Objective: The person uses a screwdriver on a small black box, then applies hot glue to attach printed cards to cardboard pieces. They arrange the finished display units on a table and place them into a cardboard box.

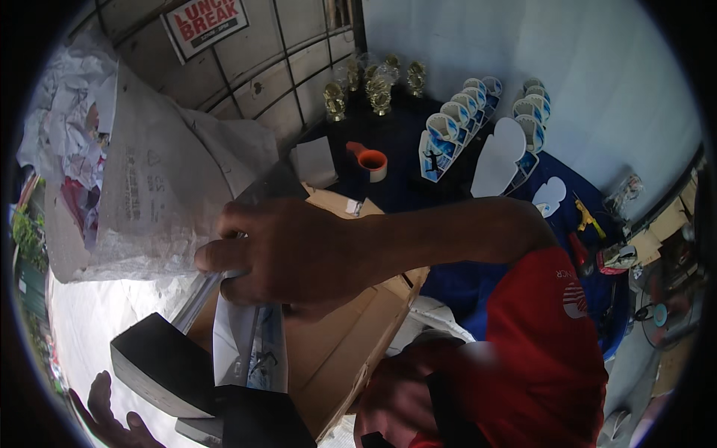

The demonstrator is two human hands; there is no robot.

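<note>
My right hand (291, 254) reaches across from the right above an open cardboard box (358, 321). Its thumb and fingers close on the top edge of a flat white piece with a blue-grey printed face (265, 351); its exact kind is unclear. Beside that piece runs a pale, thin strip or edge (196, 302). Two black blocks with flat faces, one to the left (164, 362) and another lower down (265, 418), stand by the box. At the lower left my left hand (112, 414) is empty, its fingers spread, near the left black block.
A big translucent sack of crumpled paper (149, 172) stands left. On the blue-covered table (478, 284) are rows of white-and-blue plaques (455, 123), gold trophy figures (379, 93), an orange-cored tape roll (372, 166) and a yellow tool (588, 216). A gridded wall rises behind.
</note>
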